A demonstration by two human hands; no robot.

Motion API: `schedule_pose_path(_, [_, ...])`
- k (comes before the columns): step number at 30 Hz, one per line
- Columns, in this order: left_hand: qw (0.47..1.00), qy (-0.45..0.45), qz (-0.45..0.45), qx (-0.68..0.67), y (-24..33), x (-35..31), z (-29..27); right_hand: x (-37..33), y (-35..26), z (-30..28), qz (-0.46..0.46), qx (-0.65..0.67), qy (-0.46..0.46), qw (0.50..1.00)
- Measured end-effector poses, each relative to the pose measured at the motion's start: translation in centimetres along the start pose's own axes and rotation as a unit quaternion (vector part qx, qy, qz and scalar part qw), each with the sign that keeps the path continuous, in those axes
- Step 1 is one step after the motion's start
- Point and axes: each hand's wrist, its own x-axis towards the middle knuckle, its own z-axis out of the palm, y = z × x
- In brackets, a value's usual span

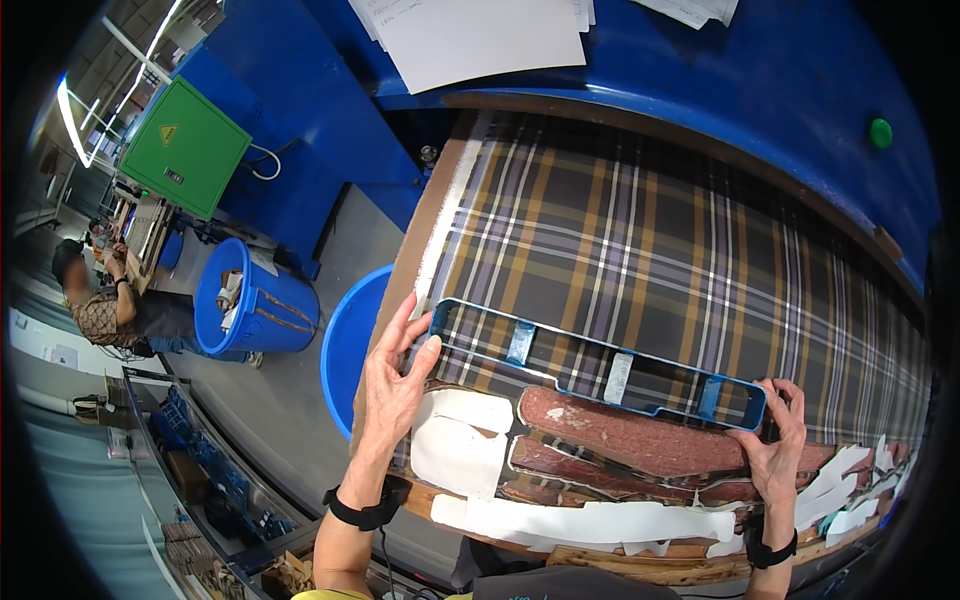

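Note:
A long, narrow blue metal cutting die (pixel 619 377) with several cross braces lies along the near part of a plaid fabric sheet (pixel 640 220). My left hand (pixel 395 375) grips its left end, thumb on the near side and fingers at the far side. At the right end my right hand (pixel 775 440) holds the die between thumb and curled fingers. Just nearer to me are reddish-brown cut strips (pixel 630 430) and white scraps (pixel 465 440), with plaid material showing between them. Both wrists wear black bands.
A blue machine body (pixel 760 70) with a green button (pixel 880 133) and papers (pixel 480 40) rises beyond the fabric. To the left stand a blue tub (pixel 350 340), a blue bin (pixel 255 305) with scraps and a green electrical box (pixel 185 145). Another person (pixel 110 300) works at far left.

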Motion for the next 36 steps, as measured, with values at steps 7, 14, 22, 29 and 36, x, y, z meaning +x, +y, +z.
schedule_pose_path(7, [1.0,0.002,-0.021,0.009,0.0,-0.1,-0.6,-0.3,0.9,0.2,-0.022,-0.017,-0.012,1.0])
schedule_pose_path(14, [1.0,0.002,0.002,0.002,-0.7,0.3,-0.2,0.2,-0.1,-0.4,-0.037,-0.018,0.009,0.999])
schedule_pose_path(22, [0.998,-0.035,0.042,-0.04,-1.6,0.5,-0.2,0.1,2.5,-0.3,-0.078,-0.039,-0.025,0.996])
schedule_pose_path(29, [0.998,-0.036,0.049,-0.021,-2.0,0.8,-0.6,-0.2,2.0,-0.4,-0.055,-0.009,-0.027,0.998])
schedule_pose_path(36, [0.996,-0.065,0.051,-0.026,-2.4,1.4,-1.3,0.0,2.0,-0.9,-0.043,0.005,-0.058,0.997])
